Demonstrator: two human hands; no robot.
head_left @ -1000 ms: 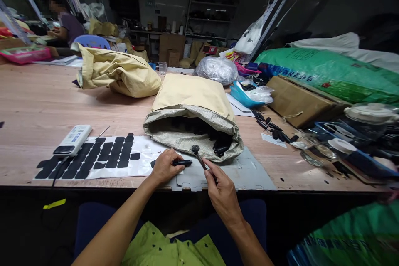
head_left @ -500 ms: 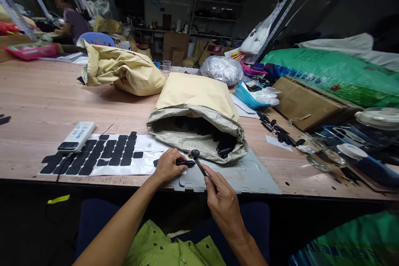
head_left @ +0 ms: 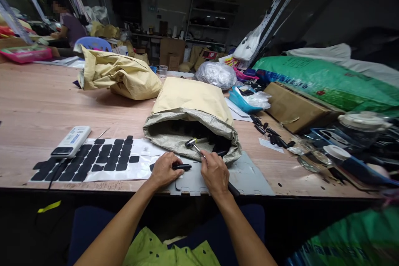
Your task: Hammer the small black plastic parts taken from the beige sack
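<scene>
My left hand [head_left: 165,170] is closed on a small black cylindrical piece [head_left: 183,167], which points right over the grey board [head_left: 249,176] at the table's front edge. A small hammer [head_left: 196,147] with a metal head and a black grip end is in my closed right hand [head_left: 215,172]. Its head is up in front of the sack's mouth, apart from the black piece. Just behind my hands lies an open paper sack [head_left: 193,95] with a woven lining and dark pieces inside. Left of my left hand, black stickers [head_left: 107,156] cover part of a white sheet.
A white device [head_left: 71,141] and a thin metal rod [head_left: 102,133] lie at the left. Behind are another paper sack [head_left: 121,75] and a blue basin [head_left: 241,99]. Loose black pieces [head_left: 271,133], a cardboard box [head_left: 299,106] and clear jars occupy the right. A person [head_left: 70,29] sits far left.
My right hand has lifted the hammer head away from the black piece and tilted it toward the sack. My left hand stays closed on the piece. The whole view has shifted slightly.
</scene>
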